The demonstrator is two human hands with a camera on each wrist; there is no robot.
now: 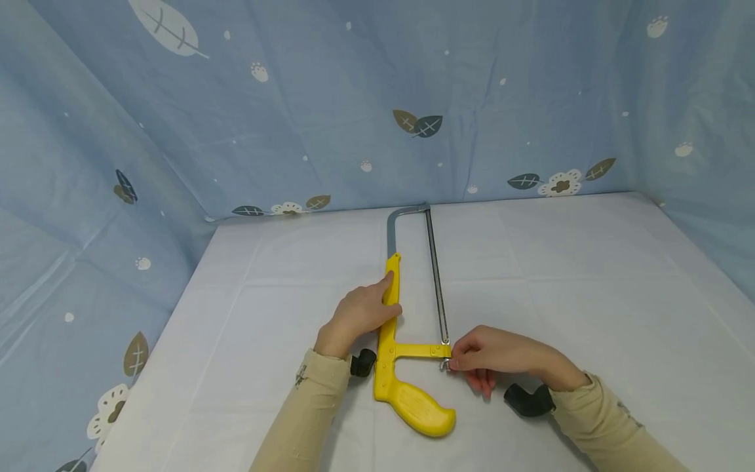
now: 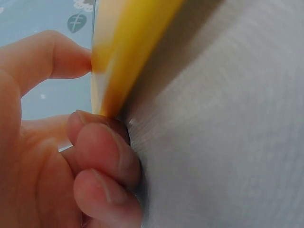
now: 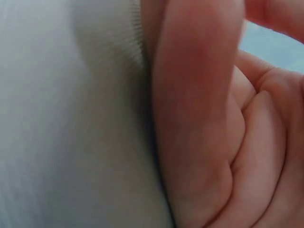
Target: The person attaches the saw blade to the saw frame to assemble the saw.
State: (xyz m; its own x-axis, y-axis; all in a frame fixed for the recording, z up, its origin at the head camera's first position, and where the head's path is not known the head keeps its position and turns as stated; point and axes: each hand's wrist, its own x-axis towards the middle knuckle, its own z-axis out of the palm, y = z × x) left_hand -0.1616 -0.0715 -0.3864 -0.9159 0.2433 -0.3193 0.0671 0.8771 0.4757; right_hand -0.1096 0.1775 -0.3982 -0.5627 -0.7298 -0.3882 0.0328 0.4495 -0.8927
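A hacksaw [image 1: 386, 354] with a yellow handle and frame lies flat on the white cloth, its grey front bow and thin blade pointing away from me. My left hand [image 1: 361, 309] grips the yellow frame bar above the handle. In the left wrist view, the thumb meets one side of the yellow bar [image 2: 128, 52], while curled fingers [image 2: 102, 147] lie low beside it against the cloth. At the blade's near end, my right hand [image 1: 501, 354] pinches the small metal wing nut [image 1: 445, 366] between thumb and index finger. The right wrist view shows only curled fingers [image 3: 194, 109]; the nut is hidden there.
A white cloth [image 1: 590, 275] covers the table. Blue patterned fabric [image 1: 354, 98] hangs behind it and along both sides. Black wrist-camera mounts [image 1: 529, 400] sit by both wrists, close to the cloth.
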